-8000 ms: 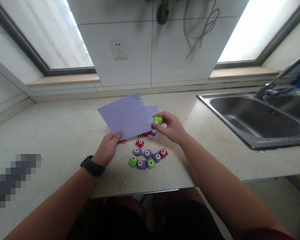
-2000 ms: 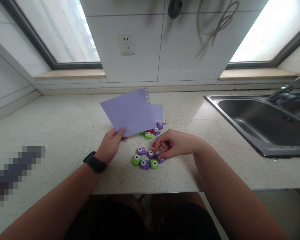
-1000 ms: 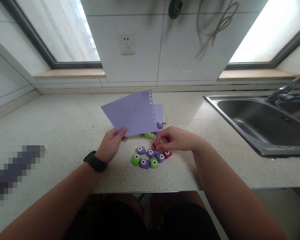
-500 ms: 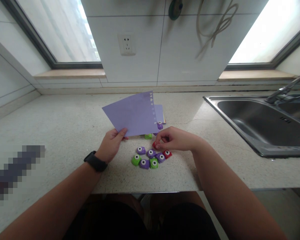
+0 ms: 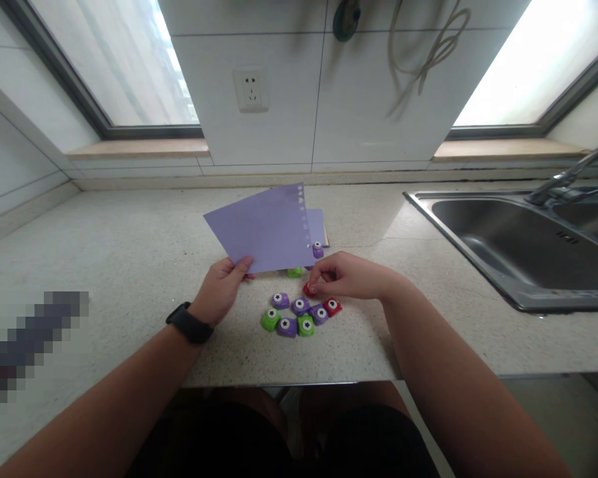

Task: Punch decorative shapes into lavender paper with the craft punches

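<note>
A sheet of purple paper [image 5: 262, 229] is pinched at its lower left corner by my left hand [image 5: 224, 285], thumb on top. Small cut-out shapes run in a row down the sheet's right edge. My right hand [image 5: 341, 275] has its fingers closed on a red craft punch [image 5: 307, 289], partly hidden under the fingertips. Just below lie several more craft punches: purple ones [image 5: 288, 326], green ones [image 5: 306, 325] and a red one [image 5: 332, 307], each with a white round top bearing a dark shape. Another purple punch [image 5: 317, 249] and a green one [image 5: 294, 272] show partly beyond the sheet.
Behind the held sheet, a stack of purple paper [image 5: 317, 224] lies on the speckled countertop [image 5: 129, 265]. A steel sink [image 5: 483, 232] with a faucet [image 5: 563, 182] is set in at the right. The tiled wall has a socket [image 5: 251, 89] and a hanging cord [image 5: 441, 50].
Almost nothing differs. The view has shifted very slightly; both hands keep their holds on the paper and the red punch.
</note>
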The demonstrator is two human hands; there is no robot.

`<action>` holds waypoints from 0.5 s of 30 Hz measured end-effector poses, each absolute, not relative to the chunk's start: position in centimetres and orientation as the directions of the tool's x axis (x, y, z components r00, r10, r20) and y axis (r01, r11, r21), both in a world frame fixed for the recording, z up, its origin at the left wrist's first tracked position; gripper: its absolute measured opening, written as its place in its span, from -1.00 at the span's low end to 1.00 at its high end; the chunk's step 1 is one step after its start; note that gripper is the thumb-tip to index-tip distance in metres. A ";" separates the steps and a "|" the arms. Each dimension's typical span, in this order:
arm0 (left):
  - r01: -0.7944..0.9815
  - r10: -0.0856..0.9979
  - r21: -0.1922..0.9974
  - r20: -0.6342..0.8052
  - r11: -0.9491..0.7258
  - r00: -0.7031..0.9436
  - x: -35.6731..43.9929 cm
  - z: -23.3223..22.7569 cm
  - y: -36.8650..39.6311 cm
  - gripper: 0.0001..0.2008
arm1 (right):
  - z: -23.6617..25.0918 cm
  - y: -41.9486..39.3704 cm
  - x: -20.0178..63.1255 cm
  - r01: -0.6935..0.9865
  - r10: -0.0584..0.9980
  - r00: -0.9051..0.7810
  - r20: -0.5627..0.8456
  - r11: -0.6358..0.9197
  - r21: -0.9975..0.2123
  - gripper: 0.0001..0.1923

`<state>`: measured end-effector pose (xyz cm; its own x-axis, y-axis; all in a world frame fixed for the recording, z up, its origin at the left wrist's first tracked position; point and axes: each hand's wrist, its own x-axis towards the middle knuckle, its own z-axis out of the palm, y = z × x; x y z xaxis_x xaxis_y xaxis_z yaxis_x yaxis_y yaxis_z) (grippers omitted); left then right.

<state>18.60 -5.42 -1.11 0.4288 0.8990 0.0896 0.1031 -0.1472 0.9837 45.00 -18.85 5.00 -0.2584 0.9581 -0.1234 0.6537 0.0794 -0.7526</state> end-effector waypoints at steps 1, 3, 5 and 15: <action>0.106 0.898 0.983 0.091 -0.151 0.431 18.6 -1.1 -5.4 -0.50 | 4.9 -18.8 45.0 0.652 0.959 -0.257 -0.120 0.080 -0.754 -0.82; 0.114 0.896 0.981 0.094 -0.158 0.434 18.6 -1.1 -5.4 -0.49 | 4.8 -18.8 45.1 0.648 0.960 -0.255 -0.117 0.080 -0.758 -0.82; 0.119 0.896 0.980 0.091 -0.158 0.434 18.5 -1.1 -5.4 -0.49 | 4.8 -18.8 45.1 0.642 0.960 -0.257 -0.112 0.083 -0.762 -0.82; 0.111 0.896 0.981 0.098 -0.161 0.434 18.6 -1.0 -5.5 -0.50 | 5.4 -18.8 44.9 0.635 0.961 -0.259 -0.099 0.092 -0.767 -0.83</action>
<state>18.58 -5.46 -1.01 0.4339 0.8957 0.0977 0.1109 -0.1607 0.9808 44.87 -18.84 5.36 -0.2594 0.9607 -0.0989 0.6349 0.0925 -0.7670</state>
